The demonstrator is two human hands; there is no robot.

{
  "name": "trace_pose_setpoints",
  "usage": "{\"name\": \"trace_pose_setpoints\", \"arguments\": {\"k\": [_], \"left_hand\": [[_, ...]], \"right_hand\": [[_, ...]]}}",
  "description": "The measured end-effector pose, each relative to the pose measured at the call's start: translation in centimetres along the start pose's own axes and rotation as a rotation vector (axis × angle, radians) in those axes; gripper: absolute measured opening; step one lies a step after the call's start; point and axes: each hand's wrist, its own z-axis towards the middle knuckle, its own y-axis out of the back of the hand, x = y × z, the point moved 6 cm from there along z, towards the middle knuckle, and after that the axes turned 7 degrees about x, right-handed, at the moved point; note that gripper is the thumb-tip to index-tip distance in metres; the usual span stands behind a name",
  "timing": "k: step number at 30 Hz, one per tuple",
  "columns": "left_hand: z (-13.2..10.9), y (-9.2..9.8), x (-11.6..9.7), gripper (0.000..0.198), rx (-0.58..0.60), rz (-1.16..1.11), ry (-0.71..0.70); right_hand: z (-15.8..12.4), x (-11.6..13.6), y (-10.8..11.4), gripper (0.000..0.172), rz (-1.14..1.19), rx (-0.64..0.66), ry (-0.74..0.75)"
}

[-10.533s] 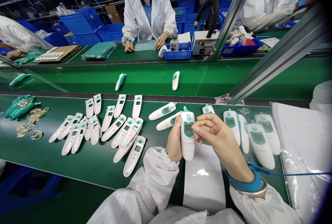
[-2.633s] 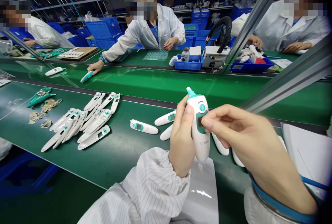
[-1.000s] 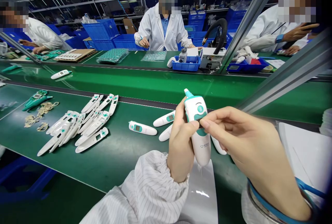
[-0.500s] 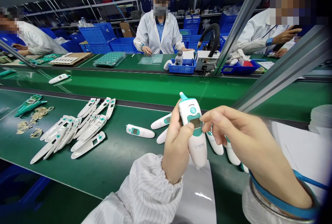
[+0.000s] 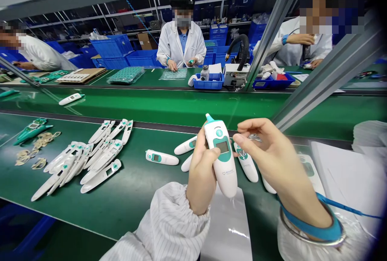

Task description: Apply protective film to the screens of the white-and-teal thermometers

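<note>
My left hand (image 5: 203,168) is closed around a white and teal ear thermometer (image 5: 225,176), held upright with its screen facing me. The thumb rests by the screen's lower left edge, and the teal probe tip points up. To the right of this thermometer, my right hand (image 5: 272,160) hovers with thumb and forefinger apart. A small shiny clear piece (image 5: 254,137) shows in the gap between them; whether a finger touches it I cannot tell. Behind the right hand, another thermometer (image 5: 248,167) lies on the bench, partly covered. One more thermometer (image 5: 162,157) rests left of my hands.
White shell halves (image 5: 101,172) are heaped at the left, near tan ring-like pieces (image 5: 39,162) and teal parts with a circuit board (image 5: 32,130). White sheets (image 5: 335,164) lie at the right. Across the green belt (image 5: 151,106), co-workers sit behind a slanting metal post (image 5: 272,31).
My right hand has drawn away from the screen toward the right, and its thumb and forefinger have spread. The left hand still holds the thermometer, almost in the same place.
</note>
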Motion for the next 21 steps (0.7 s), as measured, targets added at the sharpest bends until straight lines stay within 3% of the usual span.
{"name": "trace_pose_setpoints", "arguments": {"k": [3, 6, 9, 13, 15, 18, 21], "left_hand": [[0.2, -0.8, 0.0, 0.045, -0.004, -0.097, -0.025], [0.4, -0.9, 0.8, 0.039, -0.082, -0.150, -0.056], [0.5, 0.4, 2.2, 0.038, -0.226, -0.136, -0.075], [0.3, 2.5, 4.6, 0.041, -0.363, -0.048, -0.007], [0.3, 2.7, 5.7, 0.043, -0.304, 0.031, 0.083], [0.1, 2.4, 6.9, 0.050, -0.104, 0.334, 0.223], [-0.6, 2.3, 8.1, 0.055, 0.148, 0.784, 0.270]], "right_hand": [[-0.1, -0.6, -1.7, 0.044, 0.078, 0.075, 0.007], [-0.3, -1.3, -4.1, 0.039, 0.237, 0.203, -0.033], [-0.9, -2.2, -5.0, 0.036, 0.341, 0.133, -0.046], [-2.6, -4.7, -5.5, 0.044, 0.278, 0.100, -0.102], [-3.9, -6.2, -5.3, 0.049, 0.248, 0.145, -0.138], [-5.7, -8.4, -3.3, 0.044, 0.310, 0.212, -0.253], [-7.5, -10.3, 2.5, 0.044, 0.270, 0.157, -0.425]]}}
